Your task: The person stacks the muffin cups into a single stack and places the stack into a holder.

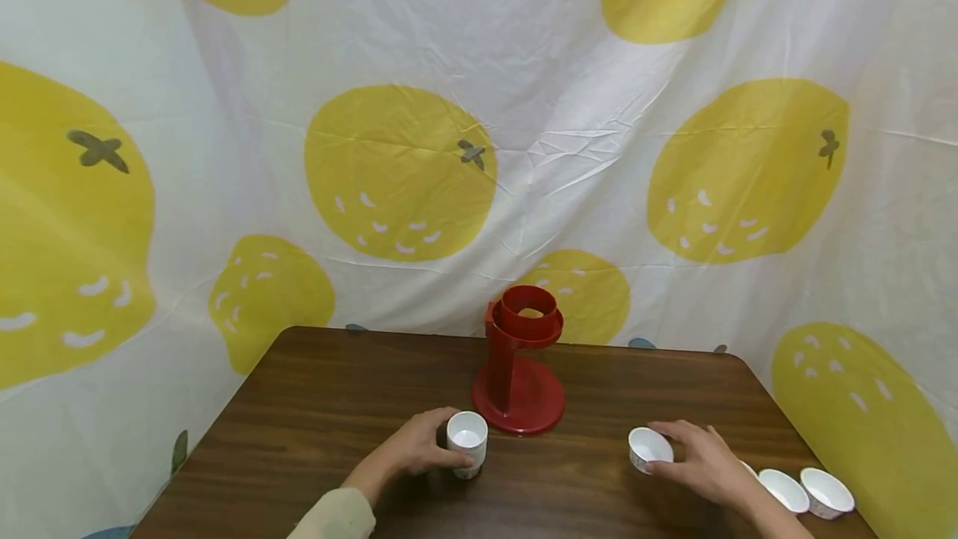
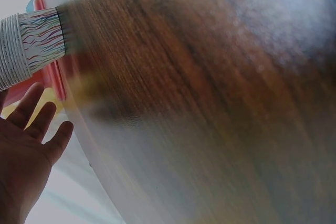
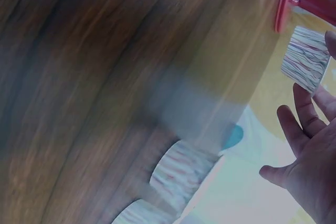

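A stack of nested white paper cups point(image 1: 467, 444) is gripped between thumb and fingers of my left hand point(image 1: 425, 444), in front of the red stand. In the left wrist view the stack point(image 2: 41, 40) shows several rims and a wavy-line pattern on its side. My right hand point(image 1: 699, 460) pinches a small white paper cup point(image 1: 649, 450) at its sides, with the mouth upward. The right wrist view shows this cup point(image 3: 307, 59) held above the table, its side wavy-patterned. The red stand point(image 1: 516, 398), with a round base and a ring holder on top, stands between and beyond the hands.
Beside my right forearm, white paper cups point(image 1: 827, 493) sit near the right edge of the brown wooden table point(image 1: 359, 381); one is partly hidden by the arm. A lemon-print curtain point(image 1: 554, 106) hangs behind and around the table.
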